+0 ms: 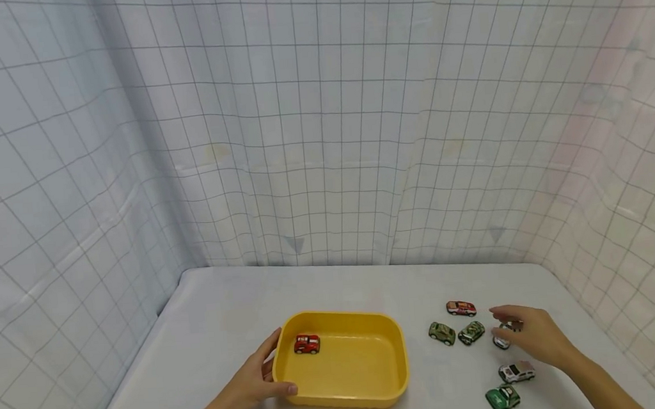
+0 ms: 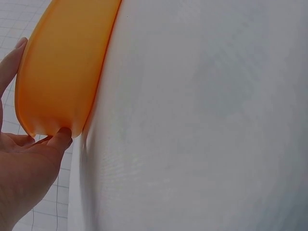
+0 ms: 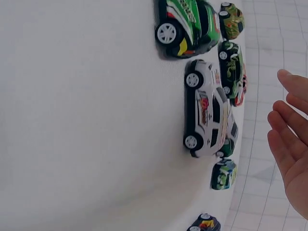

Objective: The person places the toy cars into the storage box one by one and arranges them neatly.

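Gripping the yellow tray (image 1: 343,403) rim, left hand (image 1: 255,382), right hand (image 1: 531,336) spread loose over toy cars (image 1: 502,338)

Backdrop before me: white cloth curtain (image 1: 322,134), printed with a thin dark grid, hung on three sides and creased in vertical folds. Work surface: white table (image 1: 226,309), matte, running back to the curtain's hem. Light: soft and even, with a faint pink cast at my right edge.

Plastic, cloth and glossy paint

Smooth yellow plastic tray (image 1: 399,359); matt white cloth tabletop (image 1: 226,315); glossy painted toy cars (image 3: 210,108); thin gridded fabric walls (image 1: 322,134).
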`<act>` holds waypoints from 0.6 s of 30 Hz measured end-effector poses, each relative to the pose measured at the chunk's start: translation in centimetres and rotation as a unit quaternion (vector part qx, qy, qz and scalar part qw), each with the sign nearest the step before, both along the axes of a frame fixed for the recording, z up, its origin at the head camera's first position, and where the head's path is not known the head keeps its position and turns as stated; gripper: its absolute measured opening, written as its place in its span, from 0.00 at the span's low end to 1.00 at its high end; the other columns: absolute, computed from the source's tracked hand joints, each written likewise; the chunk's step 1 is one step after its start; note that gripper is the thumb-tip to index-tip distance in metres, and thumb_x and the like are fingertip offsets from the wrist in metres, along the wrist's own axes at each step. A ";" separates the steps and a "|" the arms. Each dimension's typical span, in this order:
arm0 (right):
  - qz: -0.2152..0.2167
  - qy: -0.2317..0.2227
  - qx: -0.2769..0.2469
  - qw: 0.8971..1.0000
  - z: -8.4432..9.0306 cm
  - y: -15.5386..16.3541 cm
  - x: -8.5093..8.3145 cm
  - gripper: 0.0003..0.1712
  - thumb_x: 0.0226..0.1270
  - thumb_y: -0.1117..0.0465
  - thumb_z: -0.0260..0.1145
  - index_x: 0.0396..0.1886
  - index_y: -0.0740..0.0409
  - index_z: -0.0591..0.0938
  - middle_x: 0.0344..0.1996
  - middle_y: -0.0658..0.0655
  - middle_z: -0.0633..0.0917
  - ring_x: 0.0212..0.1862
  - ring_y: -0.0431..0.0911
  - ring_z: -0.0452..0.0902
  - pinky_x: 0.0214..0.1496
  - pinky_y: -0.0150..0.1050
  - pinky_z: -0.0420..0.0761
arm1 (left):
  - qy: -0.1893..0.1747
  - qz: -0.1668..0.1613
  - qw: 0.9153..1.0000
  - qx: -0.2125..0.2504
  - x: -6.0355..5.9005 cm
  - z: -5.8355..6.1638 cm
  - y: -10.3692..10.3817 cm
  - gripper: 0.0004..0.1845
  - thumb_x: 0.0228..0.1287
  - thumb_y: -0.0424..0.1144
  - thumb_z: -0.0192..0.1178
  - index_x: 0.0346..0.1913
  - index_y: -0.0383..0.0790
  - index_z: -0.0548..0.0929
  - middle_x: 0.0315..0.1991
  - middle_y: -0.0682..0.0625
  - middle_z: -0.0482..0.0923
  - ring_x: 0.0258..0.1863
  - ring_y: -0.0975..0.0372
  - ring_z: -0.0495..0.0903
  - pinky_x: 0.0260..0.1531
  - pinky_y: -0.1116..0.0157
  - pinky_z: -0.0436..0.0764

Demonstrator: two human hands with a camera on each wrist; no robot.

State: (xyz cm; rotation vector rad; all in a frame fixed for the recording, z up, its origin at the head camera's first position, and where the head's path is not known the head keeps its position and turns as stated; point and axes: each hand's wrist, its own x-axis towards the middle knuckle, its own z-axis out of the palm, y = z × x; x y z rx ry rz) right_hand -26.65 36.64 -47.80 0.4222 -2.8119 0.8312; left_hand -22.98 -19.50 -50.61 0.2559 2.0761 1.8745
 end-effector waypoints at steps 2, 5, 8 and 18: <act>-0.011 0.008 0.008 1.000 -0.3 0.9 0.1 0.26 0.63 0.58 0.79 0.56 0.68 0.85 0.46 0.60 0.89 0.46 0.56 0.87 0.46 0.47 0.88 | -0.001 0.002 1.000 -0.004 0.0 0.0 0.0 0.60 0.59 0.34 0.77 0.84 0.38 0.44 0.82 0.32 0.42 0.74 0.40 0.64 0.62 0.57 0.78; -0.021 0.015 0.011 1.000 -0.6 2.2 0.2 0.26 0.63 0.58 0.79 0.55 0.68 0.85 0.46 0.61 0.89 0.46 0.57 0.87 0.47 0.48 0.88 | -0.002 0.009 1.000 -0.015 0.1 0.1 0.1 0.60 0.60 0.35 0.78 0.84 0.38 0.45 0.82 0.32 0.43 0.74 0.40 0.63 0.62 0.56 0.78; -0.032 0.025 0.019 0.999 -1.0 3.4 0.4 0.25 0.63 0.58 0.79 0.55 0.67 0.86 0.45 0.61 0.90 0.46 0.58 0.87 0.46 0.48 0.88 | -0.002 0.011 1.000 -0.016 0.1 0.0 0.0 0.59 0.60 0.35 0.77 0.84 0.38 0.45 0.82 0.32 0.43 0.74 0.40 0.63 0.63 0.56 0.78; -0.092 0.021 0.039 0.995 -1.7 7.5 1.4 0.27 0.65 0.57 0.77 0.55 0.71 0.84 0.47 0.69 0.87 0.46 0.63 0.86 0.42 0.47 0.89 | 0.003 -0.004 1.000 0.005 0.1 -0.1 -0.1 0.60 0.60 0.34 0.77 0.84 0.38 0.44 0.82 0.33 0.41 0.74 0.41 0.64 0.62 0.61 0.78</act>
